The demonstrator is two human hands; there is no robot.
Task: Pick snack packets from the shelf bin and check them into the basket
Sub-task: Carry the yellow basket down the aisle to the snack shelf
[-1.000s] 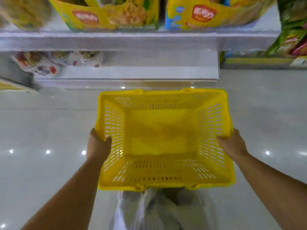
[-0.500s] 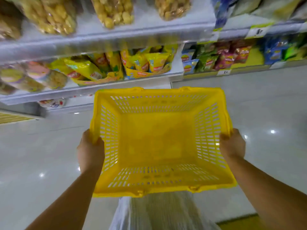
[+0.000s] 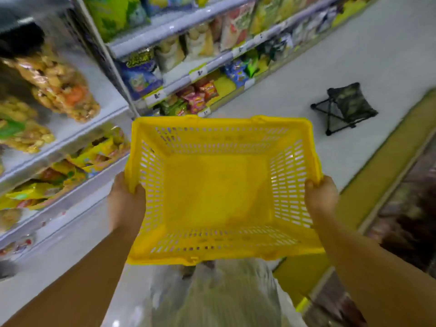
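Note:
I hold an empty yellow slotted basket (image 3: 219,128) in front of me at waist height. My left hand (image 3: 126,201) grips its left rim and my right hand (image 3: 320,197) grips its right rim. Snack packets fill the shelves on the left and ahead: clear bags of fried snacks (image 3: 56,88) on the upper left shelf, yellow packets (image 3: 94,154) on the lower left shelf just beside the basket, and red and pink packets (image 3: 200,95) on the low shelf beyond the basket's far rim.
White shelving (image 3: 165,29) runs from the left edge up toward the top right. A small dark folding stool (image 3: 346,107) stands on the pale floor at the right. A yellow-edged display base (image 3: 377,175) borders the aisle on the right.
My view has swung up and to the right, so the shelves now slant along the left and the stool has come into sight. Both hands keep their grip on the basket.

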